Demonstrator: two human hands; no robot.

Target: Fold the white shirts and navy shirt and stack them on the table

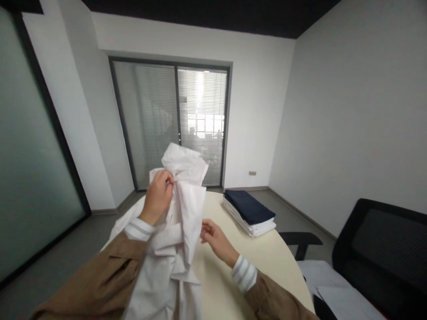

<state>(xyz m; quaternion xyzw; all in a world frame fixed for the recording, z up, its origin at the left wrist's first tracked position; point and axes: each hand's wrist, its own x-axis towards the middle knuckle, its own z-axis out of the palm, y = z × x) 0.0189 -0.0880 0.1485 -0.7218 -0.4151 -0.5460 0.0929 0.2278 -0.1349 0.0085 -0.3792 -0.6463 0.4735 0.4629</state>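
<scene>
My left hand (159, 195) is raised and closed on the upper part of a white shirt (182, 213), which hangs crumpled from it down to the cream table (267, 262). Lower and to the right, my right hand (213, 238) pinches the hanging edge of the same shirt just above the tabletop. Both forearms wear brown sleeves with striped cuffs.
A stack of folded clothes (249, 212), dark navy on top of white, lies on the table's far right part. A black office chair (380, 249) stands at the right with white cloth (333, 289) on its seat. Glass sliding doors (173, 124) with blinds are ahead.
</scene>
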